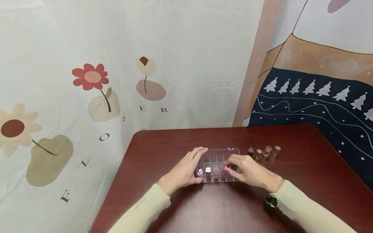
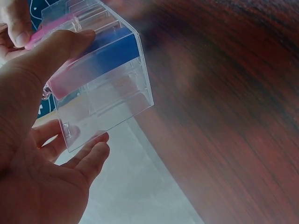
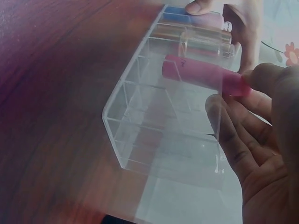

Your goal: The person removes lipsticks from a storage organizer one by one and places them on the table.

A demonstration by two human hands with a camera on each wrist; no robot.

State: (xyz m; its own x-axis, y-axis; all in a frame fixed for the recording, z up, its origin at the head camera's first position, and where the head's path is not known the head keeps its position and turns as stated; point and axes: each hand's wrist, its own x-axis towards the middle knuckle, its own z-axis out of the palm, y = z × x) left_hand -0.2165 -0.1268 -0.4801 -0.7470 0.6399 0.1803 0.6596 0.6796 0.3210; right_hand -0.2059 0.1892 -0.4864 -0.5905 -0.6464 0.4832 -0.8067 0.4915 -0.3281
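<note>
A clear compartment organizer (image 1: 214,151) stands on the table. My left hand (image 1: 186,169) holds its left end, thumb at the front and fingers toward the back. With thumb and fingertips my right hand (image 1: 250,170) pinches the top of a pink lipstick tube (image 3: 194,72), whose lower part is inside a front-row compartment. Left of it in that row are a small clear-topped tube (image 1: 215,174), a white-capped tube (image 1: 208,171) and a tube with a pink and blue body (image 2: 105,58). In the right wrist view, compartments nearest the camera hold nothing.
Several small tubes, among them a pinkish one (image 1: 267,151) and a dark one (image 1: 250,151), stand on the dark red table (image 1: 163,145) behind my right hand. A printed curtain (image 1: 189,64) hangs beyond the table's far edge. A dark band (image 1: 271,202) is on my right wrist.
</note>
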